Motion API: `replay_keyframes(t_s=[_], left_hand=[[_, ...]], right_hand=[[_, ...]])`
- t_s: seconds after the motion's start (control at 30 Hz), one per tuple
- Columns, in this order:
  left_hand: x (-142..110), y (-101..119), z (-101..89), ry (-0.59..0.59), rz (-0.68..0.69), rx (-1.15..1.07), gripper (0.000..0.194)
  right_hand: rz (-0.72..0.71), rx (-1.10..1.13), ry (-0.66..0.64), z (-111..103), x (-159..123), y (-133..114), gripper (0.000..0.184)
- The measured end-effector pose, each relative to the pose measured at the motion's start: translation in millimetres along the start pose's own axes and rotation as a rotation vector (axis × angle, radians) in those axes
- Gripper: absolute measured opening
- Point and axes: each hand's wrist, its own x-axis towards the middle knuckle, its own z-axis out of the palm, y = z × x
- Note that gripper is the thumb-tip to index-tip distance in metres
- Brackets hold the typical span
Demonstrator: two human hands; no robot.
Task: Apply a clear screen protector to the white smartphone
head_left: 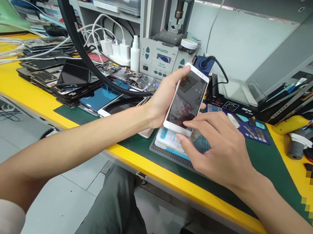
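Observation:
My left hand [161, 101] grips a white smartphone [188, 98] by its left edge, holding it upright and tilted above the green mat [264, 160]. Its dark screen faces me. My right hand [217, 148] reaches from the right, its index finger touching the lower part of the screen, the other fingers loosely curled over a white and blue packet [170, 141] lying on a grey pad below the phone.
A pile of phones and screens [69, 77] covers the yellow bench [164, 175] at left, with chargers and cables behind. A white soldering station [161, 55] stands at the back. A black hot plate [235, 96], tool rack and tweezers lie at right.

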Motion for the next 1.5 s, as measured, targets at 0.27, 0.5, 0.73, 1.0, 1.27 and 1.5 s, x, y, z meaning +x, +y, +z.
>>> replay_keyframes(t_s=[0.27,0.5,0.73,1.0,1.27,1.5], left_hand=[[1.2,0.1,-3.5,-0.041,-0.037,-0.064,0.047],[3.1,-0.4,-7.5,-0.167,-0.066,-0.074,0.052],[2.0,0.5,-4.0,-0.122,-0.068,-0.064,0.051],[4.1,-1.2,-7.7,-0.18,-0.05,-0.056,0.049],[3.1,-0.5,-5.2,-0.146,-0.056,-0.016,0.053],[2.4,0.4,-6.8,-0.182,-0.091,-0.031,0.057]], right_hand=[[0.015,0.005,0.003,0.0,-0.1,-0.8,0.015],[0.017,-0.017,-0.027,-0.2,-0.6,1.2,0.018],[0.039,-0.024,-0.045,-0.5,0.9,4.2,0.02],[0.011,-0.034,-0.043,-0.3,0.7,4.5,0.023],[0.029,-0.04,-0.048,-0.2,-0.3,4.2,0.022],[0.029,-0.028,-0.053,-0.3,0.0,4.5,0.024]])
